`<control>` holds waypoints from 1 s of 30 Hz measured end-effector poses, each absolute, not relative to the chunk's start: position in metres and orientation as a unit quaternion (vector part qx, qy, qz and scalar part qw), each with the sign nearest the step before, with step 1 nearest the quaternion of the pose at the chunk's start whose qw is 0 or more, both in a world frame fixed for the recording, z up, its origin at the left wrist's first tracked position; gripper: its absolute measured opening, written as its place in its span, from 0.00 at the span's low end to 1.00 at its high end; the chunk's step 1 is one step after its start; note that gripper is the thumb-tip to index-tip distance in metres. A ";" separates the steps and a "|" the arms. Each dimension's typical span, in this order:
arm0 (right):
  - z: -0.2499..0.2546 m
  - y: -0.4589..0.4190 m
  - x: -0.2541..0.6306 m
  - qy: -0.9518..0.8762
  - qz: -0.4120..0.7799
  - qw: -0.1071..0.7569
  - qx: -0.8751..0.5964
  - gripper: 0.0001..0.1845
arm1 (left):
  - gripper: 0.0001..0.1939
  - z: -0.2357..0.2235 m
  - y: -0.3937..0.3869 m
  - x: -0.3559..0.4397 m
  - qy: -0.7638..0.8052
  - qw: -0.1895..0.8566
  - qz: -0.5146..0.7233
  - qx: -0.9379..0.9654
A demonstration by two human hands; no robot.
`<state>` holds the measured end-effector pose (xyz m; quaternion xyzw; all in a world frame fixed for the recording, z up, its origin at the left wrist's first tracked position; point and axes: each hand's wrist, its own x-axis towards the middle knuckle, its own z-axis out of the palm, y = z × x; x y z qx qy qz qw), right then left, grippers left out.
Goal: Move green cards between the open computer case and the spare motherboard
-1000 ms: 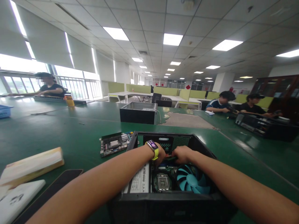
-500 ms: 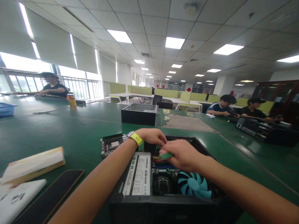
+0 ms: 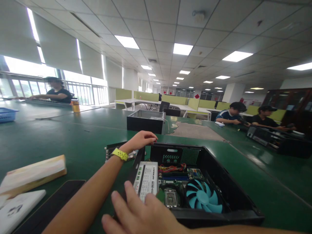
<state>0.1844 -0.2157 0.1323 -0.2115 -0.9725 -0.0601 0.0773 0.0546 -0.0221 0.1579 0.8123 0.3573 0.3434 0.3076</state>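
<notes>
An open black computer case (image 3: 214, 175) lies in front of me. Inside it are a white-labelled power supply (image 3: 149, 175), a turquoise cooling fan (image 3: 203, 196), a motherboard (image 3: 181, 183) and coloured wires (image 3: 172, 168). My left hand (image 3: 142, 139), with a yellow strap at the wrist, hovers at the case's far left corner, fingers loosely bent with nothing visible in them. Over the near left corner is my right hand (image 3: 143, 211), outer fingers spread. A small green object (image 3: 161, 195) shows beside its curled finger, apparently tucked in that hand; its kind is mostly hidden.
A loose circuit board (image 3: 110, 152) lies beyond my left wrist. A phone-like dark slab (image 3: 52, 206), a white box (image 3: 26, 203) and a tan block (image 3: 34, 174) lie at left. Another case (image 3: 145, 123) stands ahead. Co-workers sit at left and right.
Both hands have parted from above the case's interior. My left hand went left to the far corner; my right hand came nearer and left, the green thing moving with it.
</notes>
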 end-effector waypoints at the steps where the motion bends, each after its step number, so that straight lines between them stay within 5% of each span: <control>1: 0.130 -0.212 0.179 -0.972 -0.081 0.082 -0.207 0.30 | 0.17 0.156 -0.018 0.050 0.365 0.308 0.355 0.804; 8: 0.110 -0.196 0.166 -0.932 -0.295 0.147 -0.149 0.23 | 0.20 0.142 0.004 0.019 0.418 0.307 0.513 0.684; 13: 0.119 -0.172 0.182 -0.908 -0.337 0.147 -0.200 0.15 | 0.24 0.123 0.015 -0.008 0.471 0.291 0.568 0.609; 22: 0.121 -0.098 0.292 -0.890 -0.333 0.048 -0.307 0.13 | 0.32 0.058 0.043 -0.040 0.648 0.058 0.254 0.716; 26: 0.116 -0.071 0.359 -0.855 -0.312 0.017 -0.415 0.15 | 0.35 0.027 0.036 -0.032 0.683 0.055 0.112 0.719; 30: 0.109 -0.052 0.421 -0.787 -0.290 -0.018 -0.544 0.17 | 0.35 0.008 0.023 -0.030 0.660 0.008 0.094 0.746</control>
